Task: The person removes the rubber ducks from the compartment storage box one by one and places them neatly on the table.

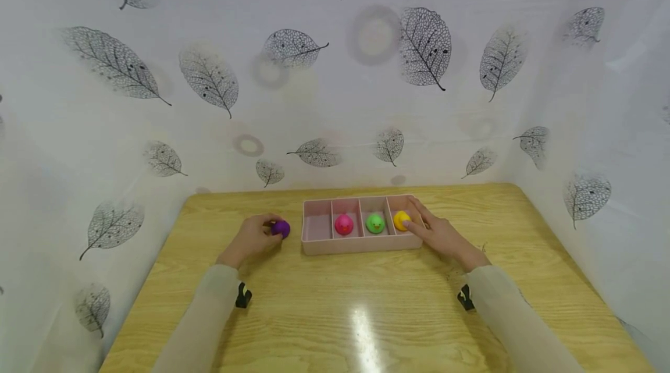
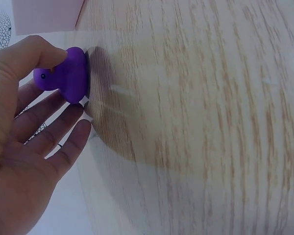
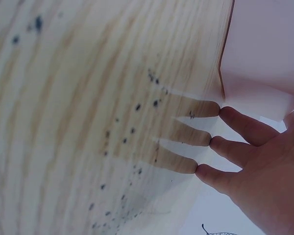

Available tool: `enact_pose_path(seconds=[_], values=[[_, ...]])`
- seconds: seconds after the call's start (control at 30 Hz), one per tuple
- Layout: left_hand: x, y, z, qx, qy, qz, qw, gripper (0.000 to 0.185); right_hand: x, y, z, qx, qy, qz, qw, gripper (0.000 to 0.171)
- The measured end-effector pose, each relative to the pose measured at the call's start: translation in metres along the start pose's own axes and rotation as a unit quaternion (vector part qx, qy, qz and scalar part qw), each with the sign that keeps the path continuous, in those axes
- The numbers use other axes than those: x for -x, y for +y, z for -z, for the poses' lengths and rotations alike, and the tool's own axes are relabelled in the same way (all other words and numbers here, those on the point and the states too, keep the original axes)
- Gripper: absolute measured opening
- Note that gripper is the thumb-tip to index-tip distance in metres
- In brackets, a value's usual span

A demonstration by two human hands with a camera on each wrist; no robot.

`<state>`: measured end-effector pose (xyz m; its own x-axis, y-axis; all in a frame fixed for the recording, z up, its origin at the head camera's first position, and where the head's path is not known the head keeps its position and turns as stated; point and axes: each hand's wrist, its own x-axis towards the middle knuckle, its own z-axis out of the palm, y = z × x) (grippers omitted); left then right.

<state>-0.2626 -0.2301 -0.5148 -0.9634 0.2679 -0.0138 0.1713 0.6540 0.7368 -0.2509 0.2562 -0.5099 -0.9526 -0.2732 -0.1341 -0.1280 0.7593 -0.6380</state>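
Observation:
A purple rubber duck point(image 2: 73, 76) stands on the table just left of the pink divided tray point(image 1: 361, 246). My left hand point(image 1: 253, 240) pinches it, the thumb on one side and fingertips on the other. At the tray's right end, my right hand point(image 1: 442, 237) holds the end wall. Its thumb reaches over the rim beside the yellow duck point(image 1: 401, 220); in the right wrist view, several fingertips point(image 3: 220, 111) touch the tabletop and the thumb is hidden. A pink duck point(image 1: 344, 224) and a green duck point(image 1: 375, 223) sit in the tray's two middle compartments. Its leftmost compartment holds nothing.
The wooden table point(image 1: 324, 309) extends in front of and beside the tray. A white leaf-patterned curtain point(image 1: 335, 105) closes off the back and both sides. Dark specks point(image 3: 132, 130) mark the tabletop near my right hand.

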Motion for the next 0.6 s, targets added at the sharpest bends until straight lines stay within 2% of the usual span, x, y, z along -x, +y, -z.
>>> enact_pose_path(seconds=[0.27, 0.6], values=[[0.003, 0.004, 0.003, 0.007, -0.005, 0.007, 0.9999, 0.044, 0.0, 0.002, -0.001, 0.0, -0.002, 0.0, 1.0, 0.083], [-0.002, 0.023, 0.01, -0.033, 0.068, -0.062, 0.9952, 0.05, 0.002, 0.001, 0.0, -0.001, 0.002, 0.0, 1.0, 0.082]])
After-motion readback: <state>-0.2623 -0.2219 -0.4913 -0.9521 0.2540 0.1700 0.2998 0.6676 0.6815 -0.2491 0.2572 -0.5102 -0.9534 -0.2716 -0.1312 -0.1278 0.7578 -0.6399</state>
